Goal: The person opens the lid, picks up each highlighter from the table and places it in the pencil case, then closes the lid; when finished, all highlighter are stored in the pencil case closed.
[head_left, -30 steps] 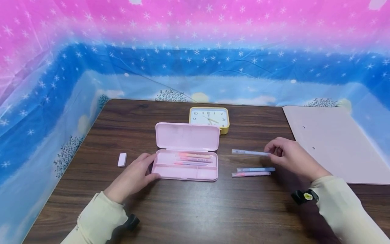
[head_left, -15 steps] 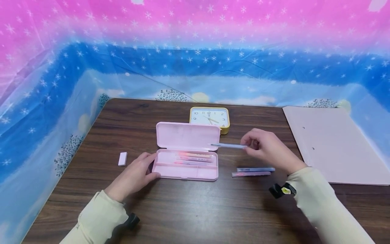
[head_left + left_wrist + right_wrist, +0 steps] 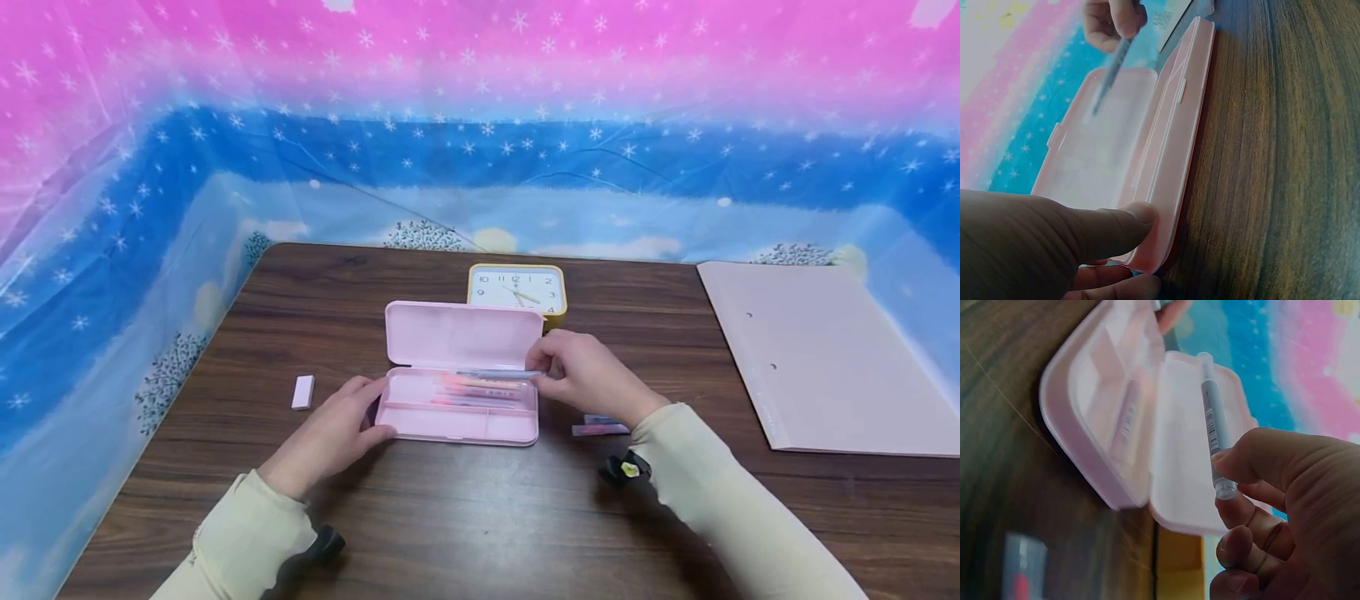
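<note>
A pink pencil case (image 3: 457, 433) lies with its lid (image 3: 461, 333) raised, several pens (image 3: 483, 392) in its rear compartment. At its left end my left hand (image 3: 330, 433) grips the case, thumb on the front wall in the left wrist view (image 3: 1104, 237). My right hand (image 3: 588, 375) pinches a grey-blue pen (image 3: 495, 374) by one end, above the rear compartment. In the right wrist view the pen (image 3: 1213, 419) is held between thumb and fingers, in front of the lid. Two more pens (image 3: 596, 426) lie right of the case, partly hidden by my right hand.
Behind the lid stands a yellow-framed clock (image 3: 517, 287), partly covered by it. A white eraser (image 3: 302, 392) lies left of my left hand. A large pale board (image 3: 832, 358) covers the right side of the wooden table (image 3: 480, 533).
My right hand has carried the grey-blue pen leftward from the right of the case to above its rear compartment. My left hand has stayed on the case.
</note>
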